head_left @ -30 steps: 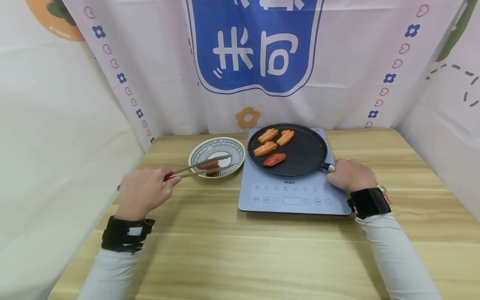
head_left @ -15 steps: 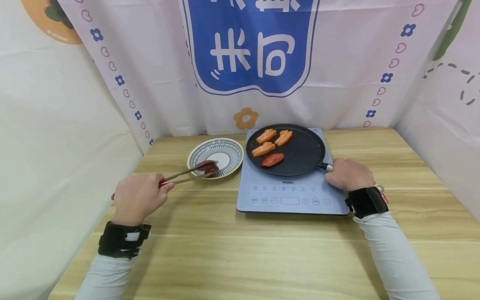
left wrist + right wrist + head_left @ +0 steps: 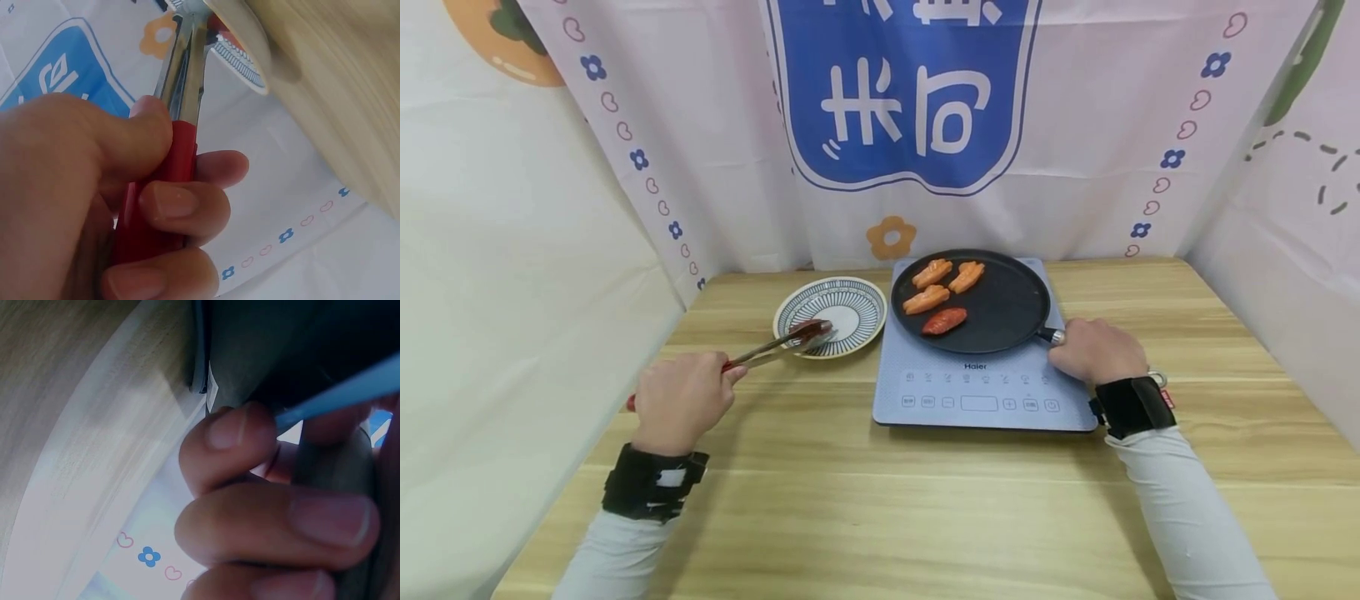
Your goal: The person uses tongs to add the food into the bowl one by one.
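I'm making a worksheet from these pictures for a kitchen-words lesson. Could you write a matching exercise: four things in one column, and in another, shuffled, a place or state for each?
Things
1. Red-handled metal tongs
2. Round black pan
3. Round white plate with a dark striped pattern
4. Pale blue rectangular cooktop

Places and states
A. On the wood-grain table, beside the cooktop
B. Gripped by the left hand
C. Directly beneath the pan
D. Bears three orange food pieces and one red food piece

Pairs
1-B, 2-D, 3-A, 4-C
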Tool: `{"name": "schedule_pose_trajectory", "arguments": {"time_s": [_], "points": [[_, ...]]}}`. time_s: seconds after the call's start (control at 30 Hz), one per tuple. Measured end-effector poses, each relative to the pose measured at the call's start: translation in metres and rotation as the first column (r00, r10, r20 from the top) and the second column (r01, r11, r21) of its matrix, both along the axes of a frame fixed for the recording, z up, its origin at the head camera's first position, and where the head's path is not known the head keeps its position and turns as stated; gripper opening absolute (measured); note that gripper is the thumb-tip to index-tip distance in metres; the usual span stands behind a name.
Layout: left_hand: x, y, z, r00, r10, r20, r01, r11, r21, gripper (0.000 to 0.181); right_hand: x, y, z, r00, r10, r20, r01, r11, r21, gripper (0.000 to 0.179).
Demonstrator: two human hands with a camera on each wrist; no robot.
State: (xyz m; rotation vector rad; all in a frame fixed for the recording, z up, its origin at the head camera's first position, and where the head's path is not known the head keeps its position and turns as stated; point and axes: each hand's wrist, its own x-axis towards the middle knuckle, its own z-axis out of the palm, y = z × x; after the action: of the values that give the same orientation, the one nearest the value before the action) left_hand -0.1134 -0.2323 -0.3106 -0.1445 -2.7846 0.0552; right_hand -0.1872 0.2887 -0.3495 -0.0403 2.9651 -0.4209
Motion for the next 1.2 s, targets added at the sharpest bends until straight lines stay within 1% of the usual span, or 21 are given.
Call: {"name": "schedule_pose_trajectory", "arguments": {"time_s": [0.07,0.17,0.23,0.33,0.47,0.6,0.83,0.9,1.03,1.1,1.2], "points": [[0.002,0.0,0.002,1.0,0.006,-0.002,-0.006,1.0,-0.004,0.039,0.0,0.0,0.0,1.0,-0.001,-0.001,0.001,1.0,-0.002,0.014],[0.004,0.0,0.005,1.0,0.02,0.015,-0.02,1.0,-0.001,0.041,0.0,0.0,-0.001,1.0,-0.001,-0.004,0.001,1.0,-0.002,0.013],[0.005,-0.001,0.007,0.999,0.031,0.04,-0.031,0.999,0.005,0.042,0.0,0.0,-0.001,1.0,-0.002,-0.007,0.002,1.0,-0.001,0.013],[0.004,-0.001,0.009,0.994,0.047,0.096,-0.049,0.999,0.014,0.041,-0.001,0.001,-0.001,1.0,-0.001,-0.009,0.001,1.0,0.0,0.013],[0.003,0.002,0.012,0.989,0.047,0.141,-0.05,0.999,0.018,0.042,0.0,0.001,0.0,1.0,-0.002,-0.002,0.002,1.0,-0.001,0.013],[0.001,0.005,0.014,0.987,0.044,0.155,-0.047,0.999,0.017,0.045,0.001,0.001,0.0,1.0,-0.002,0.001,0.002,1.0,0.001,0.013],[-0.001,-0.002,0.019,0.976,0.041,0.216,-0.051,0.998,0.042,0.042,0.001,0.001,0.0,1.0,0.0,-0.006,0.0,1.0,0.002,0.012],[-0.002,-0.004,0.02,0.975,0.041,0.219,-0.052,0.998,0.045,0.041,0.0,0.0,0.0,1.0,0.0,-0.006,0.0,1.0,0.003,0.013],[-0.003,-0.006,0.023,0.981,0.031,0.191,-0.039,0.999,0.035,0.041,-0.001,0.0,-0.001,1.0,-0.001,-0.005,0.001,1.0,0.007,0.013],[-0.004,-0.006,0.023,0.984,0.02,0.178,-0.024,1.0,0.02,0.043,-0.001,0.0,-0.001,1.0,-0.002,-0.002,0.002,1.0,0.007,0.013],[-0.006,-0.007,0.023,0.985,0.019,0.17,-0.018,1.0,-0.005,0.047,-0.001,0.0,-0.001,1.0,-0.001,-0.005,0.001,1.0,0.005,0.013]]}}
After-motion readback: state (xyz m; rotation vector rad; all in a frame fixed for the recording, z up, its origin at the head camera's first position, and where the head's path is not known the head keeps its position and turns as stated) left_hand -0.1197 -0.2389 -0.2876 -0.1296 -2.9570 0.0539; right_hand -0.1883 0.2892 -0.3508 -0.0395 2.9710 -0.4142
